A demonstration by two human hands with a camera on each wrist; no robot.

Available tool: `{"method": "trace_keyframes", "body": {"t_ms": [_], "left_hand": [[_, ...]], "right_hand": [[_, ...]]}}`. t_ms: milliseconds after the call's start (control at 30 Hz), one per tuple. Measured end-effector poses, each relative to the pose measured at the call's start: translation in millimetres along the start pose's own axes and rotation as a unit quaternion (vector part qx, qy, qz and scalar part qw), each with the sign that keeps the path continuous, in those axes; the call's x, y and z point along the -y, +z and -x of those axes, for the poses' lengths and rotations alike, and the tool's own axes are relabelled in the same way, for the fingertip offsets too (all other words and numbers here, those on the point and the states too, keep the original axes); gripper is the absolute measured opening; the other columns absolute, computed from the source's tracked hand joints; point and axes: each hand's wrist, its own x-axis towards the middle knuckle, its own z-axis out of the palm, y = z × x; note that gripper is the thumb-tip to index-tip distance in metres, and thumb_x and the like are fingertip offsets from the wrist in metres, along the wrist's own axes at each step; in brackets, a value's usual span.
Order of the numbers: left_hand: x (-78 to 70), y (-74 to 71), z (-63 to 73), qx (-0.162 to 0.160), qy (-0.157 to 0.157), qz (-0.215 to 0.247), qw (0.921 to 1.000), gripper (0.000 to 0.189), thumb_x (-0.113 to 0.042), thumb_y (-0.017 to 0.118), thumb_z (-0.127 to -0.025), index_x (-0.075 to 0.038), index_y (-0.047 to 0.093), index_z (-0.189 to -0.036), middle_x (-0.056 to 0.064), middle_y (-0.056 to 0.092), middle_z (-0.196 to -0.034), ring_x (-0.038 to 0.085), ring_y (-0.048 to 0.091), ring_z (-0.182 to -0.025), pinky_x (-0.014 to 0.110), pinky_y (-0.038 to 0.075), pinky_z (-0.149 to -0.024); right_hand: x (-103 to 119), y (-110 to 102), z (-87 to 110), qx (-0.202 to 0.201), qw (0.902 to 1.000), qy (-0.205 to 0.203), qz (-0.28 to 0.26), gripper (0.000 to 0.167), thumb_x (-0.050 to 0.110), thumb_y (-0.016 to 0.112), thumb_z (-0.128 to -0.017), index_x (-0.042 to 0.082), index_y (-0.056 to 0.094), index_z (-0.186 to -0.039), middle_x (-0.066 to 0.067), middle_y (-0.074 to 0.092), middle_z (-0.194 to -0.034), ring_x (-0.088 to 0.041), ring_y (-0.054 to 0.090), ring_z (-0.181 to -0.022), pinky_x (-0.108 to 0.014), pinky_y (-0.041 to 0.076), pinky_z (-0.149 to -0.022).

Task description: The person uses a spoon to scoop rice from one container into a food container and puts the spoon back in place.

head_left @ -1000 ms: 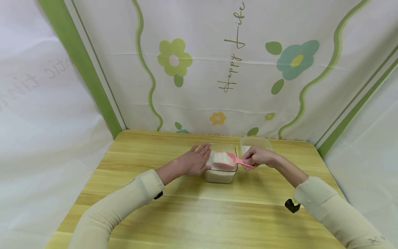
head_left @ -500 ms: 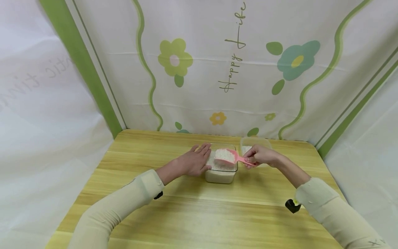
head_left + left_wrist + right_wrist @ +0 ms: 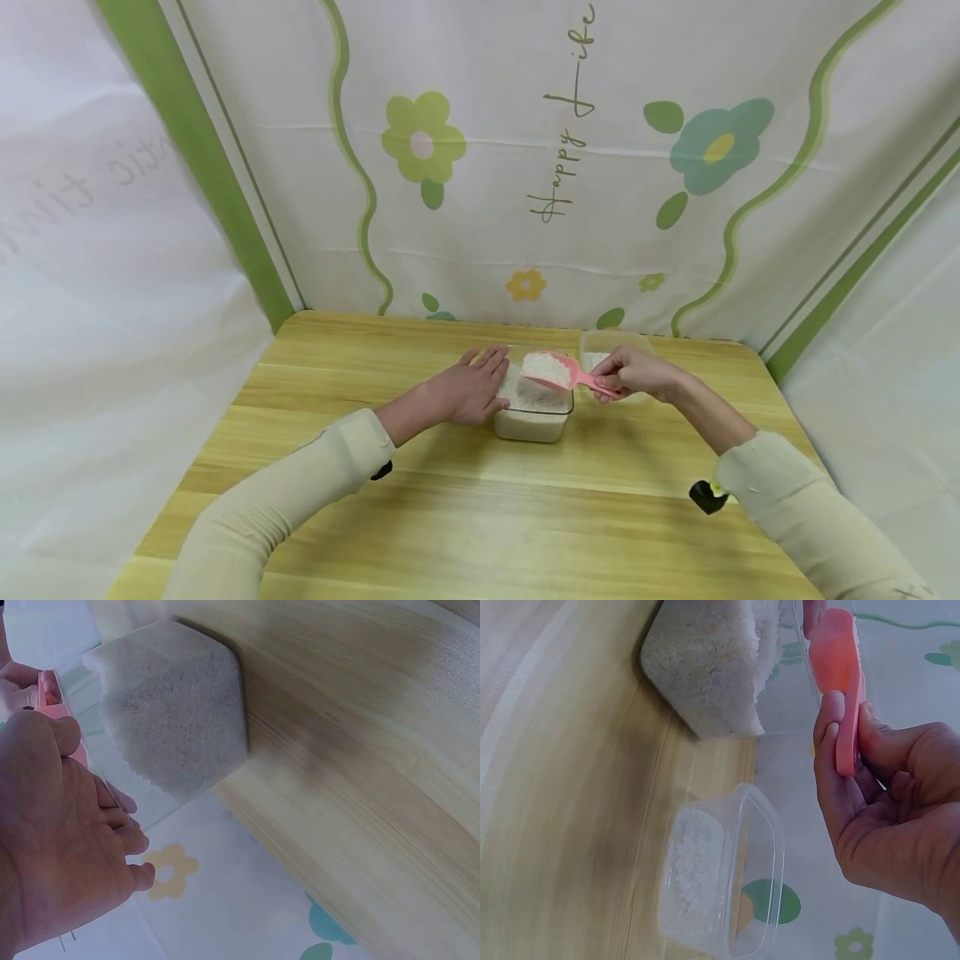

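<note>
A clear square container (image 3: 531,427) filled partway with white rice (image 3: 176,705) stands near the back of the table. My left hand (image 3: 471,389) rests on its left rim, fingers extended, thumb near the front corner. Above the container my right hand (image 3: 637,373) pinches the handle of a pink scoop (image 3: 846,682) between thumb and fingers. White rice is heaped in the scoop's bowl, which points left over the opening. Right of the container sits a smaller clear plastic tub (image 3: 742,825) with some white rice inside; in the head view my right hand partly hides it.
The wooden table (image 3: 480,533) extends in front of the container toward me. A white cloth with printed flowers (image 3: 465,242) hangs right behind the table's back edge, and more white cloth flanks both sides.
The loaded scoop has risen from the rice and moved slightly right, with my right hand shifting the same way. My left hand has stayed on the rim.
</note>
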Motion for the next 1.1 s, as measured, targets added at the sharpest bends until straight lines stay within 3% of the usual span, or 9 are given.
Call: {"method": "trace_keyframes", "body": {"t_ms": [633, 833, 1100], "left_hand": [[-1.0, -0.9, -0.9, -0.001, 0.003, -0.005, 1.0, 0.073, -0.052, 0.023, -0.107, -0.002, 0.015, -0.16, 0.016, 0.004, -0.168, 0.027, 0.004, -0.157, 0.049, 0.018, -0.125], [-1.2, -1.1, 0.2, 0.0, -0.001, -0.003, 1.0, 0.072, -0.051, 0.023, -0.108, -0.002, 0.015, -0.16, 0.016, 0.003, -0.169, 0.027, 0.004, -0.157, 0.048, 0.017, -0.125], [-1.4, -1.0, 0.8, -0.003, -0.001, -0.002, 1.0, 0.072, -0.051, 0.023, -0.108, -0.001, 0.015, -0.16, 0.015, 0.002, -0.169, 0.027, 0.005, -0.157, 0.049, 0.017, -0.125]], "right_hand": [[-9, -20, 21.4, -0.011, 0.9997, -0.016, -0.014, 0.027, 0.0, 0.05, -0.101, -0.017, 0.065, -0.116, -0.009, 0.073, -0.086, -0.014, 0.071, -0.078, -0.028, 0.06, -0.076], [-10, -31, 34.8, -0.024, 0.9994, -0.008, -0.023, 0.032, 0.001, 0.049, -0.102, -0.022, 0.058, -0.121, 0.0, 0.073, -0.085, -0.01, 0.071, -0.079, -0.026, 0.06, -0.075], [-20, -41, 48.0, -0.043, 0.9987, 0.006, -0.027, 0.033, 0.002, 0.049, -0.101, -0.022, 0.056, -0.123, -0.001, 0.072, -0.087, -0.01, 0.07, -0.08, -0.026, 0.059, -0.074]]}}
